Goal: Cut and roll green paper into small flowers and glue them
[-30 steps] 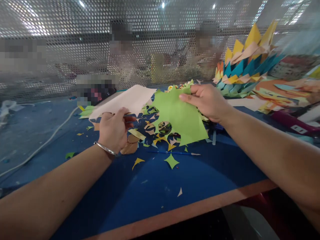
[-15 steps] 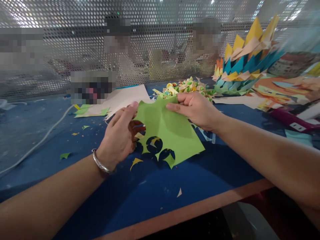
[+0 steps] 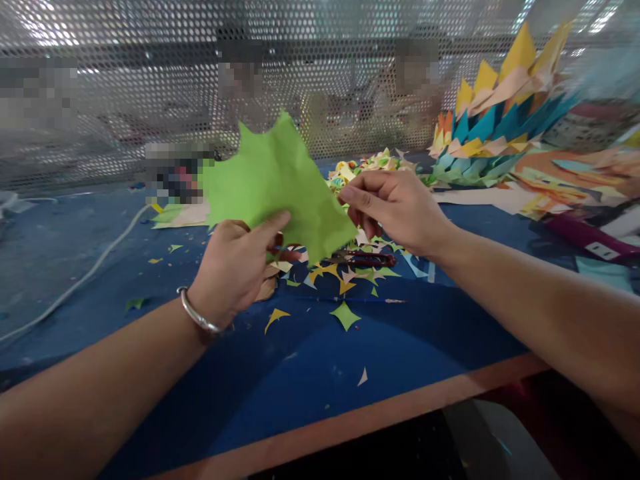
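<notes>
The green paper [image 3: 273,183] was up off the desk [image 3: 310,360] now, lifted and tipped upright against the mesh screen [image 3: 150,80], where half a second before it lay low over the scraps [image 3: 345,280]. The left hand [image 3: 233,270] had it pinched at the lower edge, thumb over the front. The right hand [image 3: 395,210] had let go, fingers loosely curled and empty just beside it, above the red-handled scissors [image 3: 363,259]. The sheet looked handed over to the left.

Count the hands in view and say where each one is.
2. The left hand holds the green paper up above the blue table. The right hand hovers beside the paper's right edge, fingers pinched.
</notes>
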`<move>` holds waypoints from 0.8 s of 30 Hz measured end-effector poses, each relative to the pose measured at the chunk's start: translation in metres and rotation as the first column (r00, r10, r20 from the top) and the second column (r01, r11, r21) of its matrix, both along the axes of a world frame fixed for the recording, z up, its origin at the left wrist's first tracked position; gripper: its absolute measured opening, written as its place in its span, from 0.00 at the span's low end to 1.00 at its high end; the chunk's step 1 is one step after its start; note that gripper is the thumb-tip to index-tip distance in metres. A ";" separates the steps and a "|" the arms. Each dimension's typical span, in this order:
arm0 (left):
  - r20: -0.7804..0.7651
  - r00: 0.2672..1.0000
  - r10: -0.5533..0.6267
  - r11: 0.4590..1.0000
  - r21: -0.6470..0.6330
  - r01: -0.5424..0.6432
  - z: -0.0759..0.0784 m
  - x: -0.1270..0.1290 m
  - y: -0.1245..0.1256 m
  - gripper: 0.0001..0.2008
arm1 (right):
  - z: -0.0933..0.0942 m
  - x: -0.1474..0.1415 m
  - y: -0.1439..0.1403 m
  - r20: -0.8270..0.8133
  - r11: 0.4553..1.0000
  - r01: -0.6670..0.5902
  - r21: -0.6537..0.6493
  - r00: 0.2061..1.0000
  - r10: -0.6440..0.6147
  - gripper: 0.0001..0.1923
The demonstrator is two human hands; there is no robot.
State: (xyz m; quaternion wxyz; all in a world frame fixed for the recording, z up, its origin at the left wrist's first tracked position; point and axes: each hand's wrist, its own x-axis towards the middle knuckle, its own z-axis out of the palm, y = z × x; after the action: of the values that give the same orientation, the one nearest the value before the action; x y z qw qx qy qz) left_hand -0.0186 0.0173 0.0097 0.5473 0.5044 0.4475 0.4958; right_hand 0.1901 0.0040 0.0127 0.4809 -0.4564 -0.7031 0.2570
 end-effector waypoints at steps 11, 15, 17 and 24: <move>0.212 0.953 0.215 0.962 0.120 -0.244 -0.010 -0.006 0.040 0.03 | -0.018 -0.029 -0.009 0.640 0.924 -0.352 0.150 0.747 0.181 0.09; 0.247 0.944 0.217 0.961 0.114 -0.251 -0.015 -0.009 0.050 0.05 | -0.020 -0.048 -0.008 0.784 0.884 -0.429 0.188 0.607 0.128 0.11; 0.237 0.951 0.197 0.970 0.094 -0.224 -0.017 -0.010 0.053 0.09 | -0.019 -0.060 -0.006 0.836 0.847 -0.487 0.214 0.539 0.098 0.12; 0.128 0.984 0.124 0.991 0.031 -0.129 -0.015 -0.015 0.048 0.14 | -0.018 -0.096 0.008 0.923 0.792 -0.598 0.124 0.363 0.130 0.16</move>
State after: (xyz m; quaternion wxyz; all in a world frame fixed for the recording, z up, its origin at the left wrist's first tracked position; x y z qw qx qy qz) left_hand -0.0335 0.0653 -0.0053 0.5316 0.4533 0.4335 0.5692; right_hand 0.0938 0.0124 -0.0052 0.0640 -0.2242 -0.9691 -0.0805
